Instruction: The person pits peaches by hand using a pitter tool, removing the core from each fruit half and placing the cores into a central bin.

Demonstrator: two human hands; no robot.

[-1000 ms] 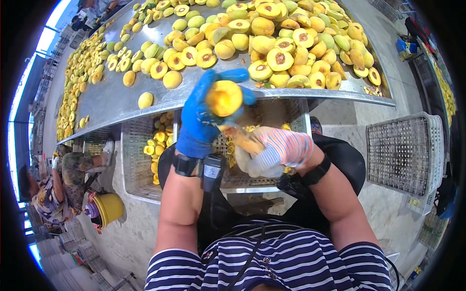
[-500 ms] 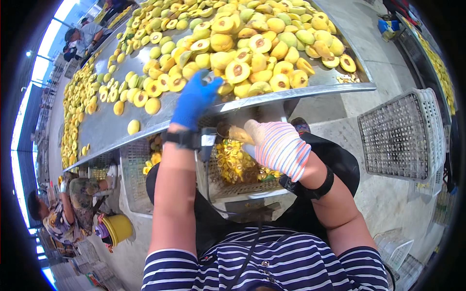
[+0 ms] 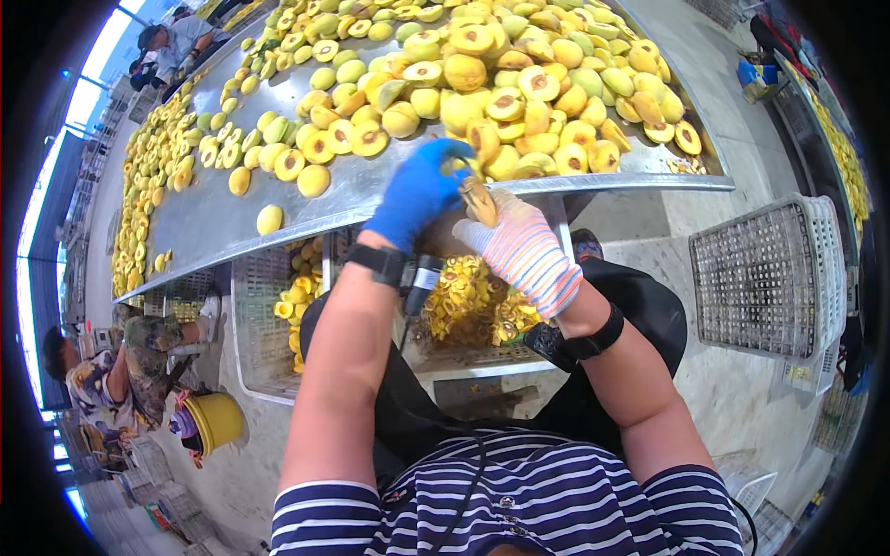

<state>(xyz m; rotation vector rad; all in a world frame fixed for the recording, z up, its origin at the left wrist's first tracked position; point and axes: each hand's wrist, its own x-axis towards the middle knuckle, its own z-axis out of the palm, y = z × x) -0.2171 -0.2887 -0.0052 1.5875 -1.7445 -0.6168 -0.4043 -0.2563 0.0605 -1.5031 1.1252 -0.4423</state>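
My left hand [image 3: 414, 195], in a blue glove, reaches to the front edge of the metal table [image 3: 213, 222], its fingers curled over beside the heap of yellow fruit halves [image 3: 482, 74]. What those fingers grip is hidden. My right hand [image 3: 521, 248], in a striped glove, is right next to it and pinches a yellow-brown fruit piece [image 3: 479, 200] at its fingertips. Both wrists wear black straps. A small black device with a cable [image 3: 422, 278] hangs under the left wrist.
Below the table, a crate [image 3: 473, 306] holds fruit scraps and a white crate [image 3: 264, 320] holds more fruit. An upturned white basket [image 3: 769, 278] stands on the floor at right. A seated person [image 3: 120, 371] and a yellow bucket [image 3: 218, 419] are at left; another person [image 3: 176, 42] works at the far end.
My left hand held a halved fruit up, then went down to the table's edge. My right hand has come up beside it with a fruit piece.
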